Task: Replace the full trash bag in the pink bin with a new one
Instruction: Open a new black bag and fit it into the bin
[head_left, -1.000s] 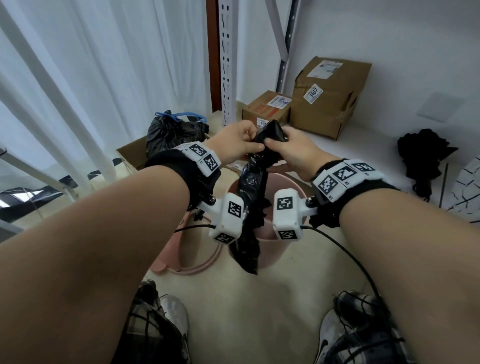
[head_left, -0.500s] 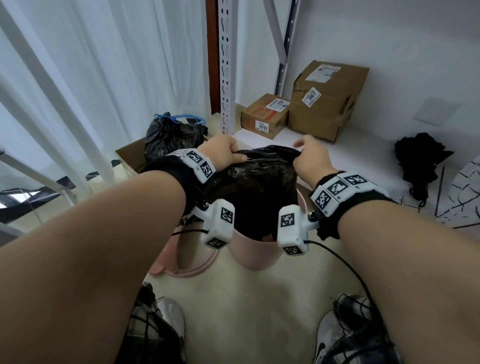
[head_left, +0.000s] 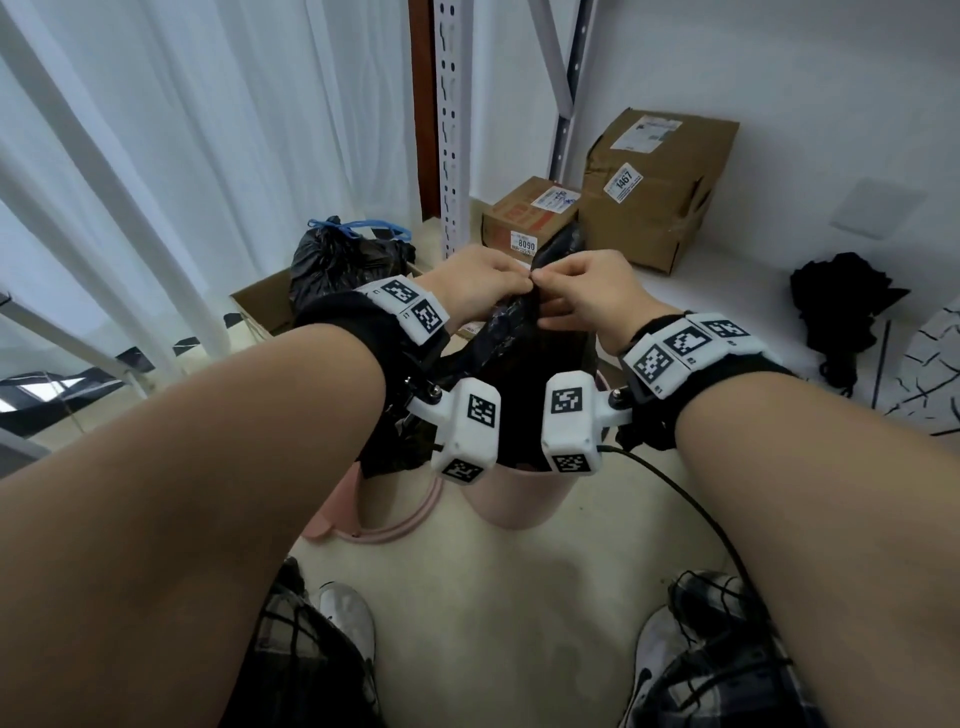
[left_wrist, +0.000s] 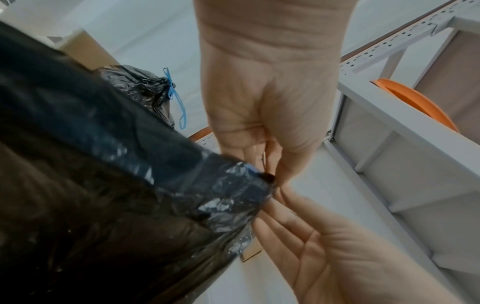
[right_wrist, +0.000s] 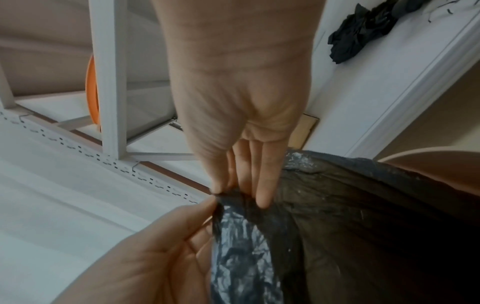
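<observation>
You have the crinkled black plastic trash bag (head_left: 511, 332) lifted over the round pink plastic bin (head_left: 514, 496), its lower part hanging down into the bin's mouth. Your left hand (head_left: 470, 286) and right hand (head_left: 587, 293) meet at the bag's top edge, knuckles almost touching. In both wrist views each thumb and forefinger pinches the rim film, with the remaining fingers (right_wrist: 265, 185) lying fairly straight beside the pinch. It looks as though you are hunting for the seam to part the two layers, though the head view hides the edge behind your knuckles.

To do this well, rub the pinched layers against each other until they slide, then draw your hands apart, left and right, so the mouth opens wide. Keep the bag low enough that its bottom stays inside the bin. Once it gapes, fold the rim outward over the bin's lip all round.

The tied black bag with blue drawstring (head_left: 343, 252) sits in a cardboard box at the far left, well apart from the bin.
</observation>
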